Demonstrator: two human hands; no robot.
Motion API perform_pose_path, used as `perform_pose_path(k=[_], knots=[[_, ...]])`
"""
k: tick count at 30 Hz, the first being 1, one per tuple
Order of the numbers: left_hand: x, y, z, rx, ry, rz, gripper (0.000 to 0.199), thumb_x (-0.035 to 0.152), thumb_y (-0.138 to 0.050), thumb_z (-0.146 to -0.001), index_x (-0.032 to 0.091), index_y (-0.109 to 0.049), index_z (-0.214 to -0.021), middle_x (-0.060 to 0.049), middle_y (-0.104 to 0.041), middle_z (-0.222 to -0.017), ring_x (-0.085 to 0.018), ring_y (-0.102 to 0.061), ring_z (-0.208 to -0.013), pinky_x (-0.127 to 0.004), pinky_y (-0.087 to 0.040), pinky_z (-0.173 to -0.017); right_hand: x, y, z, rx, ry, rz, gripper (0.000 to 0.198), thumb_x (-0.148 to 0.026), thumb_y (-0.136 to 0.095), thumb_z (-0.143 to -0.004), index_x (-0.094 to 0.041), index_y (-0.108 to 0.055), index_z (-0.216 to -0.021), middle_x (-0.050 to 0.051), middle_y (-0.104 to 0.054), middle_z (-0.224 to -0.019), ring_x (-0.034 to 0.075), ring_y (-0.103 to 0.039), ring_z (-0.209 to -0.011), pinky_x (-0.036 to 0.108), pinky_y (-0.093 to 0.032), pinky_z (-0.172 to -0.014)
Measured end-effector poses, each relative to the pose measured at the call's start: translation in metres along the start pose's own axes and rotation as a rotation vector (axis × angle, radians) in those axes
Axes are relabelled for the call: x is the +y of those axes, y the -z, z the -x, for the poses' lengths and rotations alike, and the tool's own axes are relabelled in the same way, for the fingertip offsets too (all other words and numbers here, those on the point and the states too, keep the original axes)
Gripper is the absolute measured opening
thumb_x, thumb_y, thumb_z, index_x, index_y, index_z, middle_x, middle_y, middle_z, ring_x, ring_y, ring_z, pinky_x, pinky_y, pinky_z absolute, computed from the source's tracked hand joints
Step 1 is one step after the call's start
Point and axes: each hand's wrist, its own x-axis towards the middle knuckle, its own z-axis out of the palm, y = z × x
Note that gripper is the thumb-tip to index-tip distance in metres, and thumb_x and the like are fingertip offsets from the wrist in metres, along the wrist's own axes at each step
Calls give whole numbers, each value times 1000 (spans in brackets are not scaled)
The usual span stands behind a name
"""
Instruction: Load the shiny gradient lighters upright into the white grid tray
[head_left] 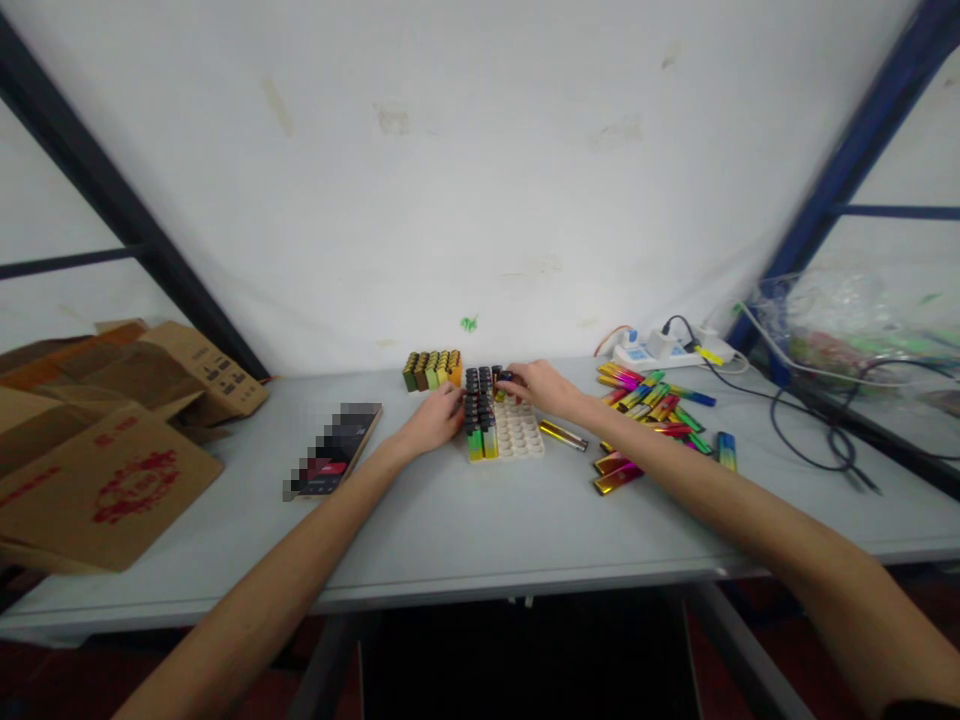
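Note:
A white tray [517, 440] with rows of round holes lies in the middle of the table. Slim black-topped tubes [480, 410] with green and yellow bodies, lighter-like, stand upright in its left rows. My right hand [541, 387] pinches a dark-topped tube [505, 377] above the tray's back part. At the tray's left edge, my left hand [435, 417] has its fingers curled against the standing tubes; what they grip, if anything, is hidden. A shiny gold tube [564, 435] lies just right of the tray. Behind my left hand stands a block of green and yellow tubes [433, 370].
Loose metallic coloured tubes [652, 400] lie heaped under and beyond my right forearm. A white power strip [660, 350] and black cable [810, 440] are at the back right. Cardboard boxes [150, 490] fill the left end, with a phone-like device [341, 450] near them.

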Motion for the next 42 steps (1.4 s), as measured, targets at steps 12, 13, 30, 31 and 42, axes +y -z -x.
perform_pose_path(k=[12,13,30,31,42], knots=[[1,1,0,-7,9,-20,12,16,-47,-88,17,-59,-88,-11,-59,-95,-25,-58,-92,-41,-52,-87,-6,24,-25,-321,-22,-47,28,-33,-63,-99,-10,-72,-86,10,-77,-73,16,-71,-61,20,-44,-57],[1,1,0,-6,10,-23,12,16,-47,-88,17,-59,-89,-11,-59,-96,-25,-58,-92,-40,-52,-87,-8,24,-25,-319,-37,25,30,-35,-64,-98,-10,-73,-84,11,-76,-71,17,-71,-61,21,-44,-57],[-1,-2,1,29,-7,13,13,16,-47,-86,18,-60,-89,-11,-60,-96,-24,-57,-92,-41,-53,-88,22,41,38,-221,-62,8,16,-34,-73,-88,-18,-76,-85,8,-77,-80,19,-65,-68,27,-44,-62],[-1,-2,1,27,-5,10,13,16,-47,-86,18,-59,-88,-11,-60,-96,-24,-57,-91,-41,-53,-87,22,43,45,-278,-92,-20,20,-39,-76,-84,-19,-76,-84,7,-76,-77,18,-64,-64,27,-43,-58],[3,2,2,20,0,4,10,16,-48,-88,18,-58,-86,-10,-59,-92,-24,-57,-87,-40,-53,-84,22,52,70,-183,-80,-375,32,-51,-55,-97,-19,-57,-100,5,-73,-79,18,-65,-70,29,-47,-67]])
